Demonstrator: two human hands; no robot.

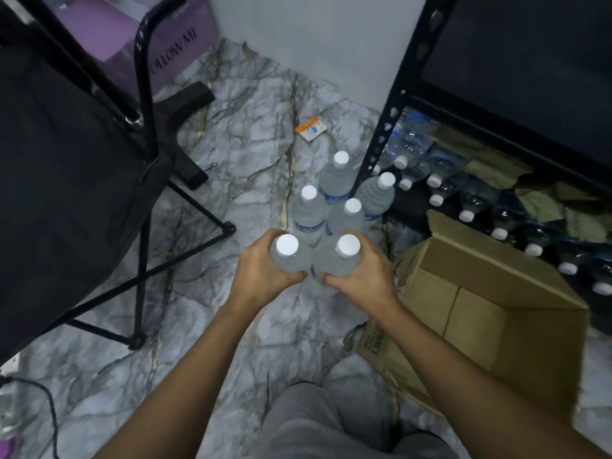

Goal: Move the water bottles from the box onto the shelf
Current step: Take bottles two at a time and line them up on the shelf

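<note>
Head view looks steeply down, so both held bottles show mostly as round white caps over clear ribbed shoulders, their lower halves hidden behind fingers. The left hand (265, 271) is curled round one water bottle (291, 260) and the right hand (362, 276) round a second water bottle (334, 263); the two bottles touch, upright over the floor. Just beyond them four more bottles (337, 180) stand in a tight cluster on the glossy grey veined marble floor (251, 144), beside the shelf's perforated black metal post (381, 134). On the shelf's low level a row of lying bottles (410, 144) is dim; only their white caps read clearly, and the olive material behind them is hard to identify. The brown cardboard box (496, 303) sits open to the right, its near corner blurred and partly covered by the right forearm. Black fabric on a tubular frame (66, 193) fills the left edge, cut off by the picture.
</note>
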